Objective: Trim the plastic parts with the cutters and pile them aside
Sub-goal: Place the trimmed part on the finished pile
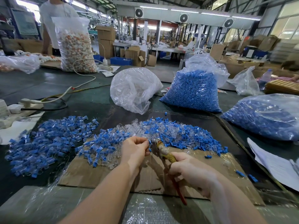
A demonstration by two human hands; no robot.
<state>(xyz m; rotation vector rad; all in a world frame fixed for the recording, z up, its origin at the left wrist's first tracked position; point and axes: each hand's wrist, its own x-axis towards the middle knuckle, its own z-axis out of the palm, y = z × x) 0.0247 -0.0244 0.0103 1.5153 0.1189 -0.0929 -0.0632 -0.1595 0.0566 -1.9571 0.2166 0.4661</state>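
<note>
left hand: the left hand (pixel 135 147) pinches one small blue part (pixel 149 142) between thumb and fingertips, right up against the cutter tip

right hand: the right hand (pixel 186 167) is curled round the cutters (pixel 168 157), taped yellowish handles with a red one poking out below the palm; can't really tell how the blades sit, they're half hidden

cardboard: a flat sheet of cardboard (pixel 100 175) lies under both hands on the dark tabletop (pixel 48 84)

near pile: a mixed pile (pixel 169 133) of blue and clear bits just past the hands, partly on the cardboard

left pile: a second heap (pixel 48 139) of blue-and-clear parts off to the left, apart from the first

clear bag: a bag (pixel 134 89) holding see-through pieces, mouth slumped toward the piles

blue bags: an upright bag (pixel 194 91) stuffed with blue pieces behind the near pile, plus a lying bag (pixel 265 117) of the same at right

far bag: a tall sack (pixel 76 46) of white and orange bits at the back left, a person (pixel 53 16) standing behind it

strays: a couple of loose bits (pixel 242 174) on the right end of the cardboard
</note>
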